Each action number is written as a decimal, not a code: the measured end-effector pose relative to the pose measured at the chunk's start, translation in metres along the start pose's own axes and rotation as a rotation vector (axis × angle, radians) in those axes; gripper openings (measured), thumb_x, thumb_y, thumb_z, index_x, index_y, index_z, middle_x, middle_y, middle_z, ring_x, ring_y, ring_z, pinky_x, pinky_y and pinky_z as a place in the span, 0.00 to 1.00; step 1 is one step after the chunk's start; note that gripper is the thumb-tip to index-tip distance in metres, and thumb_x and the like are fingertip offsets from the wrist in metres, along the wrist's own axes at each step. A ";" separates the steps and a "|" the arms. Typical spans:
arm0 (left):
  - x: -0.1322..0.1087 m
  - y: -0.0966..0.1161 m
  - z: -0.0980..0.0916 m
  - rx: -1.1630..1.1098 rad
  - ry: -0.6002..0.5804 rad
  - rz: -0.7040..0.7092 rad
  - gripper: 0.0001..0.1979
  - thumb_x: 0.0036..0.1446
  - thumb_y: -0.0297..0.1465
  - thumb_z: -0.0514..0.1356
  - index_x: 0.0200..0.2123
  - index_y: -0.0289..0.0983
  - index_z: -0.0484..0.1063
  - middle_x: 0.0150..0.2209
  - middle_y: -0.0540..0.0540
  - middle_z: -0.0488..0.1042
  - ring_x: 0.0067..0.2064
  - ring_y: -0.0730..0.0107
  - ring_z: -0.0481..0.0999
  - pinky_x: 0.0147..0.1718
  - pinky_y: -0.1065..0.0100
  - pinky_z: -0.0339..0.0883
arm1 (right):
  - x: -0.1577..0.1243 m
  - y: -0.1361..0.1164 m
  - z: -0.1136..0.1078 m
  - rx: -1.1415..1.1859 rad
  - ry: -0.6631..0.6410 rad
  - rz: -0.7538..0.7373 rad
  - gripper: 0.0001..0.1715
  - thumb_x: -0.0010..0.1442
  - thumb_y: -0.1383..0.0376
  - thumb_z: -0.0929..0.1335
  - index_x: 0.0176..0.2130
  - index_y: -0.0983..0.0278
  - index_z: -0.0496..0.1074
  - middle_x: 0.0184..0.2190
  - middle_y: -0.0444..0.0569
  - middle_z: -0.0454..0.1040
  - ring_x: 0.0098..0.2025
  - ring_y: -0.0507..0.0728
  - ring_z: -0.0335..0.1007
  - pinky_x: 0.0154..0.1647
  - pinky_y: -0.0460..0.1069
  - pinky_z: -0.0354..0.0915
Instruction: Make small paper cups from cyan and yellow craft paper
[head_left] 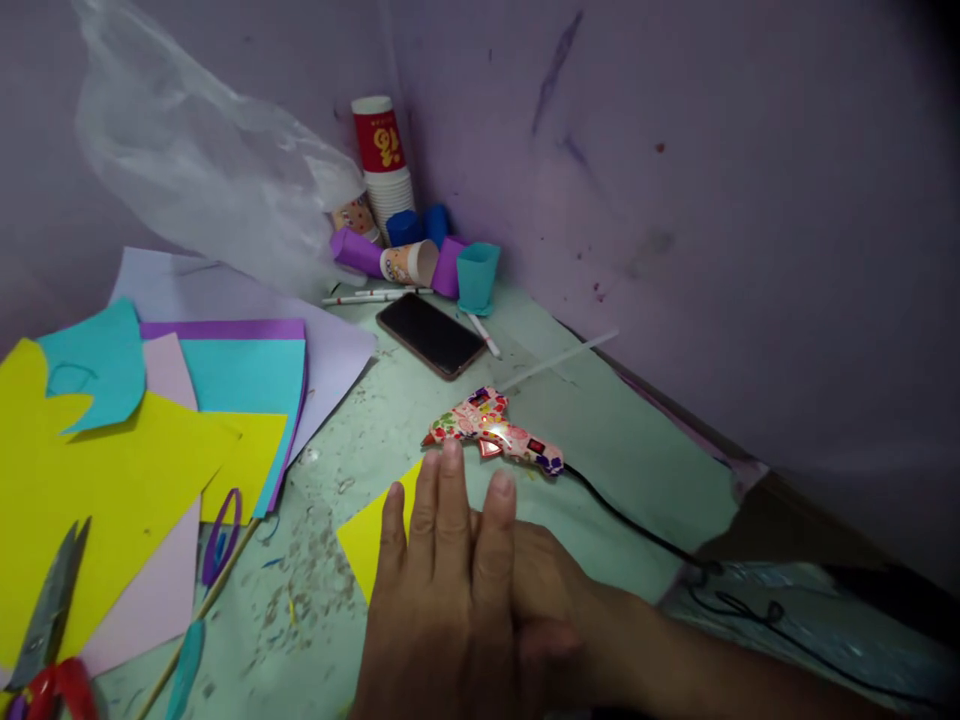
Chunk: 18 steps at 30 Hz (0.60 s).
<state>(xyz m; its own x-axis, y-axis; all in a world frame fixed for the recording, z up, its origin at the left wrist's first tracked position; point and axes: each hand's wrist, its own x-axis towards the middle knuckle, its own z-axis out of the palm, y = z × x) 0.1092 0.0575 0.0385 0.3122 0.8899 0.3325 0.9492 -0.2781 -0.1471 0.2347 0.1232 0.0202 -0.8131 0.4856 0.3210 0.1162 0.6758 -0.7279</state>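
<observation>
My left hand point(442, 600) is in the lower middle, back toward me, fingers stretched out and slightly apart. Behind it and partly covered, my right hand point(544, 570) reaches in from the right; its fingers are hidden. The hands overlap, and whether something lies between them does not show. A yellow piece of paper point(364, 540) sticks out to the left of my left fingers. Just beyond the fingertips, a floral-patterned hot glue gun point(487, 430) lies on its side, with a clear glue stick point(562, 360) coming out of its back.
Coloured sheets point(120, 480) and red-handled scissors point(52, 600) lie at left, near a thin stick point(176, 650). A phone point(431, 335) rests further back. Stacked paper cups point(382, 150), a teal paper pot point(477, 275) and a plastic bag point(217, 150) fill the corner. The black cord point(630, 515) runs right.
</observation>
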 end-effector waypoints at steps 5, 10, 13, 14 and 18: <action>-0.002 0.005 0.003 -0.061 0.005 -0.130 0.37 0.63 0.47 0.34 0.65 0.24 0.37 0.62 0.23 0.54 0.65 0.44 0.49 0.57 0.45 0.49 | 0.005 -0.001 -0.012 0.126 0.005 -0.078 0.41 0.64 0.56 0.61 0.66 0.73 0.43 0.54 0.63 0.69 0.55 0.62 0.67 0.57 0.53 0.63; 0.000 0.006 0.004 -0.017 -0.051 -0.111 0.36 0.62 0.45 0.37 0.65 0.27 0.39 0.61 0.24 0.55 0.62 0.42 0.56 0.56 0.43 0.48 | -0.011 0.012 -0.021 0.111 -0.135 0.056 0.52 0.56 0.57 0.70 0.65 0.76 0.42 0.60 0.69 0.60 0.63 0.67 0.55 0.63 0.62 0.50; -0.001 0.002 0.005 -0.004 -0.030 -0.075 0.33 0.62 0.41 0.40 0.65 0.28 0.40 0.61 0.26 0.56 0.60 0.45 0.58 0.56 0.45 0.49 | -0.018 0.019 -0.022 0.175 -0.165 0.164 0.53 0.55 0.62 0.71 0.65 0.74 0.39 0.61 0.67 0.59 0.64 0.63 0.53 0.66 0.60 0.45; -0.002 0.000 0.006 -0.010 -0.033 -0.063 0.33 0.62 0.40 0.40 0.66 0.29 0.40 0.61 0.27 0.57 0.60 0.46 0.58 0.57 0.45 0.49 | -0.018 0.020 -0.022 0.206 -0.172 0.177 0.52 0.54 0.64 0.71 0.65 0.73 0.40 0.61 0.65 0.61 0.63 0.62 0.55 0.66 0.60 0.43; -0.008 -0.010 0.008 -0.046 -0.119 -0.038 0.32 0.62 0.39 0.41 0.66 0.34 0.37 0.62 0.30 0.55 0.61 0.46 0.57 0.56 0.42 0.50 | -0.009 0.021 -0.023 0.220 -0.212 0.176 0.42 0.51 0.69 0.70 0.61 0.71 0.52 0.59 0.59 0.64 0.61 0.60 0.59 0.66 0.57 0.42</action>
<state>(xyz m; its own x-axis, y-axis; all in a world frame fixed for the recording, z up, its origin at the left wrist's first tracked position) 0.0968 0.0564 0.0300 0.2723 0.9358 0.2239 0.9618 -0.2576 -0.0928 0.2575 0.1456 0.0158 -0.8946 0.4424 0.0627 0.1585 0.4454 -0.8812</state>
